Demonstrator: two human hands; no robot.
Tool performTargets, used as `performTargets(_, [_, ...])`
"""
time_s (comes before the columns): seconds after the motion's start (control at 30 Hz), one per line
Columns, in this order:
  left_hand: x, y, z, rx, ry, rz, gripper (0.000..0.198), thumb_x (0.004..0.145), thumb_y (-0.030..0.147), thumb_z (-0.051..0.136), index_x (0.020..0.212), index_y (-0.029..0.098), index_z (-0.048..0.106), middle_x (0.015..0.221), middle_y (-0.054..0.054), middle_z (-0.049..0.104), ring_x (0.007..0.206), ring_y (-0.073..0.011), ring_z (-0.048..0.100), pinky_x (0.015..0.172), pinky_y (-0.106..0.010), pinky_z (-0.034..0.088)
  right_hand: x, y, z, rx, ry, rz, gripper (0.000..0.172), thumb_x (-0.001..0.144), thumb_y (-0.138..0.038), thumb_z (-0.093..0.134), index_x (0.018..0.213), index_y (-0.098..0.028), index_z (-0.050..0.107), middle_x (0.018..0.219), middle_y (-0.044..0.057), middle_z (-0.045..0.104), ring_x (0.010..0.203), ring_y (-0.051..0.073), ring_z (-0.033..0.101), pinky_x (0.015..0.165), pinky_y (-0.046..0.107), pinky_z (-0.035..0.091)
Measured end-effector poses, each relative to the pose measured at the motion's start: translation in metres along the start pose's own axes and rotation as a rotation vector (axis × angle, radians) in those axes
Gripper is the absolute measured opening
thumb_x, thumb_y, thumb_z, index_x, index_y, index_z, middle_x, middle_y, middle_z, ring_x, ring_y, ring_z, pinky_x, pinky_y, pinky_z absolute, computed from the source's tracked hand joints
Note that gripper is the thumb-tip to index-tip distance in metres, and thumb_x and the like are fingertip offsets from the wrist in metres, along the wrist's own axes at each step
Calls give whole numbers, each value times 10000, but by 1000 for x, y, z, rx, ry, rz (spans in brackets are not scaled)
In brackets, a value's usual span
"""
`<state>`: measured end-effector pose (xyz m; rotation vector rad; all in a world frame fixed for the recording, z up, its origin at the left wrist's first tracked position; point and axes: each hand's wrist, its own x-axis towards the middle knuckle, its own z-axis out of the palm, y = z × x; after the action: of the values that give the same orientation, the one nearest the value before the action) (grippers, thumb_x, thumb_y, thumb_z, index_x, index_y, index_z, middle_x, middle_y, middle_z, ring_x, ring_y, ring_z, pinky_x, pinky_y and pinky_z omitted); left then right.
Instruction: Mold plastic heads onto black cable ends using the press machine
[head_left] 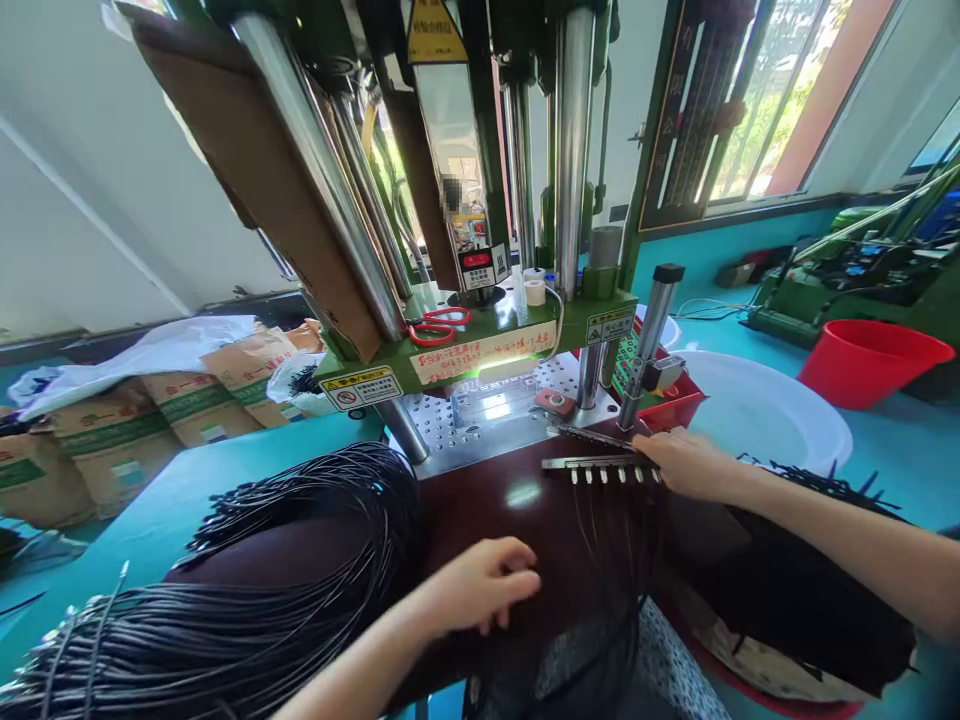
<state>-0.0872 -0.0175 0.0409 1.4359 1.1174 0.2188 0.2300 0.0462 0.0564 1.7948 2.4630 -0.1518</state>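
Note:
My right hand [686,463] is closed on the right end of a metal strip [600,464], which holds a row of several small metal connectors with thin black cables hanging down. A second narrow metal bar [592,436] lies just behind it, its right end beside my right fingers. My left hand [487,585] is over the dark table [480,520], fingers apart and curled, with nothing in it. Left of it lies a large looped bundle of black cables [300,600].
A green press [517,345] with steel columns stands ahead, red scissors [439,326] on its ledge. Behind the right hand are a red box [675,405] and a white basin [757,410]. Black cables fill a container at the right. Sacks [120,430] stand at the left.

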Motion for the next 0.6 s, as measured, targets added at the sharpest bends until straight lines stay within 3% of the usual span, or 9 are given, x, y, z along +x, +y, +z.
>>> performTargets(0.1, [25, -1, 39, -109, -67, 0, 426, 711, 373, 526, 1062, 131, 516, 993, -96, 608, 325, -33, 472, 271, -172, 276, 27, -4, -17, 103, 46, 4, 310, 626, -37, 428, 857, -213, 536, 729, 49, 606, 704, 234, 573, 559, 272, 284])
performTargets(0.27, [47, 2, 51, -372, -48, 7, 530, 664, 418, 604, 1081, 116, 479, 877, -87, 646, 272, -43, 457, 239, -169, 248, 75, -18, -35, 263, 94, -44, 334, 588, -42, 435, 847, -198, 574, 753, 33, 621, 739, 209, 564, 575, 251, 320])
performTargets(0.43, [76, 14, 36, -568, -145, 53, 311, 628, 366, 657, 772, 100, 583, 763, -96, 673, 257, -46, 426, 236, -177, 201, 141, -36, -34, 440, 115, -96, 225, 597, -27, 520, 739, -171, 617, 675, -3, 623, 701, 168, 573, 587, 224, 381])
performTargets(0.53, [97, 25, 10, -665, -122, 18, 209, 681, 306, 596, 719, 100, 591, 679, -106, 679, 247, -52, 397, 250, -182, 172, 177, -47, -33, 538, 152, -82, 35, 715, -127, 598, 735, -148, 618, 714, 11, 620, 680, 150, 571, 613, 252, 436])
performTargets(0.6, [109, 32, -16, -717, -164, -41, 170, 706, 258, 558, 737, 96, 601, 666, -113, 681, 263, -50, 401, 274, -173, 181, 195, -54, -35, 617, 220, -69, 129, 822, -256, 552, 868, -148, 606, 870, 32, 616, 746, 148, 574, 667, 298, 474])
